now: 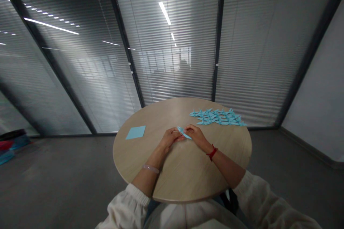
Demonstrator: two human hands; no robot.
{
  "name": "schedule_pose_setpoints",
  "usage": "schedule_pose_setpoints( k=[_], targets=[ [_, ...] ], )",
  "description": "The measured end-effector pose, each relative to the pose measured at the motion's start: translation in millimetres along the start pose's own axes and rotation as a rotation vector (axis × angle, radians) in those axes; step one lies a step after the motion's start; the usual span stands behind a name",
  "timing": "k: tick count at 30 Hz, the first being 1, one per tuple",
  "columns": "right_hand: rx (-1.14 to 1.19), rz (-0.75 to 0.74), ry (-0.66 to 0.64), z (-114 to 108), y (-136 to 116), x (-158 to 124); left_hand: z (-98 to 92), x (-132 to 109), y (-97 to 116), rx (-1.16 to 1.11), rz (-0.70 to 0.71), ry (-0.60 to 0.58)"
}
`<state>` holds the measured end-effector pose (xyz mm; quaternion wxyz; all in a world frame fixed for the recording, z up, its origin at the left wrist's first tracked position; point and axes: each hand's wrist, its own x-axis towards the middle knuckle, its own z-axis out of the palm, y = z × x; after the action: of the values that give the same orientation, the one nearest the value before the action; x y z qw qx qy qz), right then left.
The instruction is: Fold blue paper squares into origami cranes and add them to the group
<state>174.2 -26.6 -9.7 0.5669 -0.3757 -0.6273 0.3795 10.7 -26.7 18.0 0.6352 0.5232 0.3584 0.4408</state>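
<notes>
Between my two hands, over the middle of the round table, is a small piece of folded light blue paper with narrow pointed ends. My left hand grips it from the left, fingers curled against its edge. From the right, my right hand pinches the same piece between thumb and fingers. Parts of the folded paper are hidden by the fingertips. A flat light blue paper square lies to the left of my left hand. Beyond my right hand, several folded blue paper cranes sit packed in rows.
Glass panels with blinds rise behind the table. A white wall stands at the right. On the grey floor at far left are dark, blue and red items that I cannot make out.
</notes>
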Motion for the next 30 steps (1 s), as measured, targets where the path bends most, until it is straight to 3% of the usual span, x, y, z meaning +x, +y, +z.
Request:
schedule_pose_setpoints(
  k=[11, 30],
  targets=[
    [-0.054, 0.022, 0.084, -0.7, 5.5, 0.5, 3.6, -0.6, -1.8, -0.018, 0.057, -0.052],
    [-0.068, 0.01, 0.059, 4.5, 1.7, -3.0, 6.2, 4.7, -5.2, 0.122, 0.127, 0.065]
  ],
)
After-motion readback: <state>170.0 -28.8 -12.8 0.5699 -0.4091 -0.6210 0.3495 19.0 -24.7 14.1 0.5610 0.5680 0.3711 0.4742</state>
